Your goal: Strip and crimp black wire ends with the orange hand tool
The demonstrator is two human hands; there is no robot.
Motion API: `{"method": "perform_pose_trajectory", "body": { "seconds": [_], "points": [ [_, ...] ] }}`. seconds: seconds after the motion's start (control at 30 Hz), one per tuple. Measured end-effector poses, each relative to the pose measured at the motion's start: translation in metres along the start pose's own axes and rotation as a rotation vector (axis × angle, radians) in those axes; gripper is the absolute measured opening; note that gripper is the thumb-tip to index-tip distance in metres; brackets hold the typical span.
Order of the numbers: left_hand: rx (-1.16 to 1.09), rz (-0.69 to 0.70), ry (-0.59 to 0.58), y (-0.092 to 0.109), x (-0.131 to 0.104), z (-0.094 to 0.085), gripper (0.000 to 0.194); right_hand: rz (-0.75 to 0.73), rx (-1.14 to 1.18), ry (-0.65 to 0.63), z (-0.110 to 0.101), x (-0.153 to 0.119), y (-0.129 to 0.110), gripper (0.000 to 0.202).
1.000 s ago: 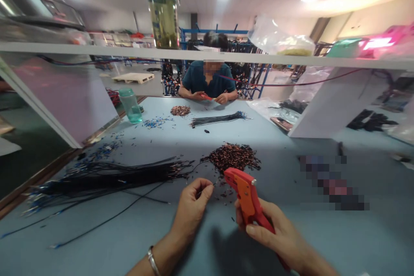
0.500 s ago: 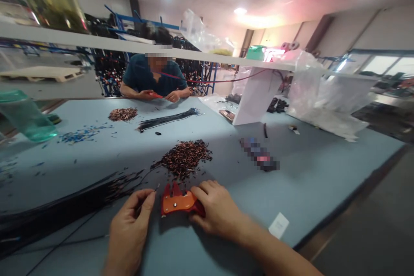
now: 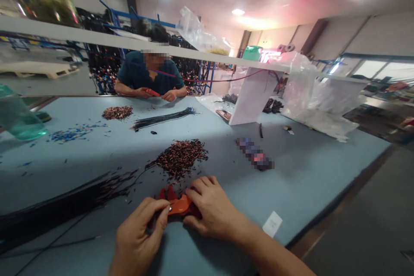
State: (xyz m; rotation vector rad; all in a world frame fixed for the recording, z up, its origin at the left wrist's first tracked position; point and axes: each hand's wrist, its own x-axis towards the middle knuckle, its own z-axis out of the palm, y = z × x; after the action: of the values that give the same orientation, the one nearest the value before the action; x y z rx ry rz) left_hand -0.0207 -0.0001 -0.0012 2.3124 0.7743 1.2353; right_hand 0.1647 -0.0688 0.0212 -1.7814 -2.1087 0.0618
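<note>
My right hand (image 3: 210,207) is wrapped round the handles of an orange and red wire stripper (image 3: 179,205), held low over the table. My left hand (image 3: 142,226) is closed in a pinch on a thin wire at the stripper's head, its fingertips covering part of the red jaws. The wire itself is mostly hidden behind my fingers. Just beyond the stripper lies a pile of short black and copper-coloured offcuts (image 3: 181,159). To my left, a long bundle of black wires (image 3: 54,209) lies with its stripped ends toward the pile.
Across the table (image 3: 310,172) a co-worker (image 3: 150,73) holds a red tool. Another wire bundle (image 3: 163,118), a copper-coloured pile (image 3: 117,112) and blue bits (image 3: 73,133) lie farther back. A white shelf panel (image 3: 247,95) stands beyond a pixelated object (image 3: 254,154). A white label (image 3: 272,224) lies at right.
My left hand has moved right with the wire, from beside the stripper up to its jaws. The right hand still grips the stripper. The whole view has shifted slightly.
</note>
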Motion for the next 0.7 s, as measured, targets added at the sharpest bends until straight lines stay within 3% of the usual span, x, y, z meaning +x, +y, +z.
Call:
{"method": "perform_pose_trajectory", "body": {
  "seconds": [0.17,0.33,0.7],
  "points": [
    [-0.005,0.169,-0.086,0.005,-0.001,0.003,0.013,-0.104,0.281,0.256,-0.002,-0.002,-0.006,0.024],
    [0.023,0.18,-0.131,0.005,-0.005,0.005,0.014,-0.219,0.273,0.366,0.01,-0.002,-0.01,0.012],
    [0.1,0.197,-0.131,0.005,-0.006,0.006,0.012,-0.235,0.086,0.35,0.015,-0.003,-0.009,0.016]
  ]
}}
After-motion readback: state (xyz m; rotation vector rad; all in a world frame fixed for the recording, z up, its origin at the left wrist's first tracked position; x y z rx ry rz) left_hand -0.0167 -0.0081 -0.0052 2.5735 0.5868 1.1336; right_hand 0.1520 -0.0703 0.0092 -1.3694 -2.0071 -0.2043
